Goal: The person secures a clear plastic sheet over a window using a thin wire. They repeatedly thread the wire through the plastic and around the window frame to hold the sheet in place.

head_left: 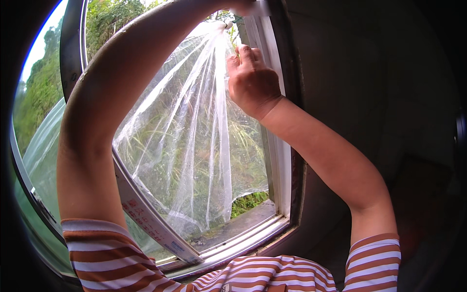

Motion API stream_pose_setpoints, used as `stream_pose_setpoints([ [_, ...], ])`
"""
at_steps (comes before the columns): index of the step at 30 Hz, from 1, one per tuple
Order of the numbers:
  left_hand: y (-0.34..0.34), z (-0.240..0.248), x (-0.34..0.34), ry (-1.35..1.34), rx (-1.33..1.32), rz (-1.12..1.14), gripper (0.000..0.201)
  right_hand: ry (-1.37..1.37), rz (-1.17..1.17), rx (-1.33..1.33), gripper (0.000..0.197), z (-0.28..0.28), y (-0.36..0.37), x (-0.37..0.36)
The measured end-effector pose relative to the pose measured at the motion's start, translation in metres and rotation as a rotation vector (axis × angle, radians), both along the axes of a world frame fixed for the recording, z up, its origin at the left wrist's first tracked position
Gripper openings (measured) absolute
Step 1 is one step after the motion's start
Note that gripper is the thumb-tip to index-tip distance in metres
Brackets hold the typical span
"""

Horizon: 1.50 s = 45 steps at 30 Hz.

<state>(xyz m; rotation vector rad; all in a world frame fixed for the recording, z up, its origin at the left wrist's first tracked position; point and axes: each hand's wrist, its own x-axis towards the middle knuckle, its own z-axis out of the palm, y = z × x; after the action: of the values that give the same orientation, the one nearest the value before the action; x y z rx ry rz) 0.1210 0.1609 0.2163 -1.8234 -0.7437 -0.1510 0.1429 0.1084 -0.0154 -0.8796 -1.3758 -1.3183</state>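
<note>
Beyond 2 striped sleeves (99, 253), the right hand (255, 82) curls its fingers; I can't tell whether it pinches anything. The left hand (247, 8), raised higher, is too blurred to read. Past them, inside the window frame (284, 187), clear plastic sheeting (192, 126) hangs gathered at its top, before far green plants (250, 203).

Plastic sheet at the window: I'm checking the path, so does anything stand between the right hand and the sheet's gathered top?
Nothing visible does: the right hand is below and right of the plastic sheet's gathered top. The left forearm passes outside that gap.
</note>
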Motion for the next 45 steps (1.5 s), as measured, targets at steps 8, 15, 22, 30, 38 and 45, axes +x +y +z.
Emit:
stream_pose_setpoints([
  [8, -0.020, -0.008, 0.010, -0.349, -0.084, -0.440, 0.024, 0.418, 0.732, -0.223, 0.016, 0.024, -0.016, 0.015],
  [15, -0.010, -0.038, -0.004, -0.170, 0.313, -0.229, 0.014, 0.789, 1.013, -0.498, 0.020, 0.078, -0.065, 0.004],
  [22, -0.070, -0.132, -0.038, -1.310, -0.642, -1.060, 0.017, 0.846, 0.780, -0.526, 0.022, 0.096, -0.077, 0.016],
  [30, -0.054, -0.176, -0.026, -1.576, -0.552, -1.366, 0.017, -0.100, -0.155, 0.003, 0.014, 0.129, -0.046, 0.047],
  [38, -0.032, -0.202, -0.024, -1.624, -0.554, -1.448, 0.017, -0.564, -0.514, -0.199, 0.022, 0.168, -0.033, 0.042],
  [45, -0.022, -0.209, -0.026, -1.633, -0.439, -1.501, 0.017, -0.398, -0.692, -0.455, 0.042, 0.173, 0.000, 0.023],
])
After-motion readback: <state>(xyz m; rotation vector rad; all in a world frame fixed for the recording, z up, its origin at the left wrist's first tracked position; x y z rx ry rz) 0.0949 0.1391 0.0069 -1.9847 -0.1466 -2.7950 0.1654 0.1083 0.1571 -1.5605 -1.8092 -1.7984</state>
